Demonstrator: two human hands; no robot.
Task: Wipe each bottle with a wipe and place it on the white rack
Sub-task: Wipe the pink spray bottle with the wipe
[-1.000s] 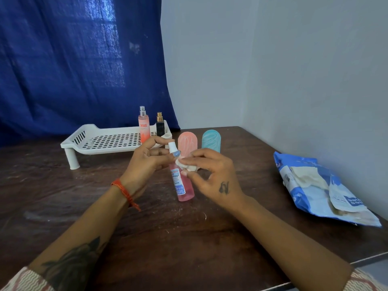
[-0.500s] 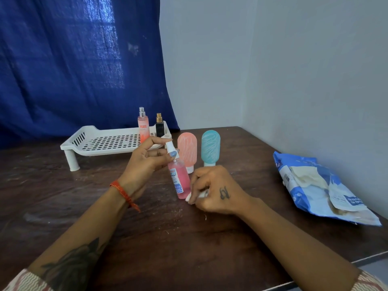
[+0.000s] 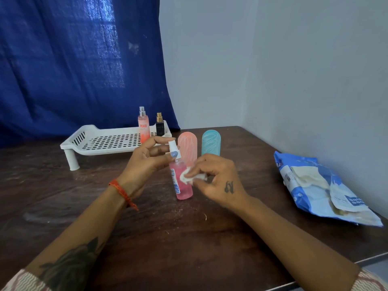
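Label "ENGAGE" on peach spray bottle (image 3: 143,128)

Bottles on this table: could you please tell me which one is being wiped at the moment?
The pink spray bottle with the white cap: the left hand holds its top, and the right hand presses a wipe against it. The other bottles stand untouched.

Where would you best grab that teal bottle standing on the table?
Probably around the middle of the teal bottle, coming from its right: it stands upright, tall and rounded, with the pink bottle close on its left and bare table on its right.
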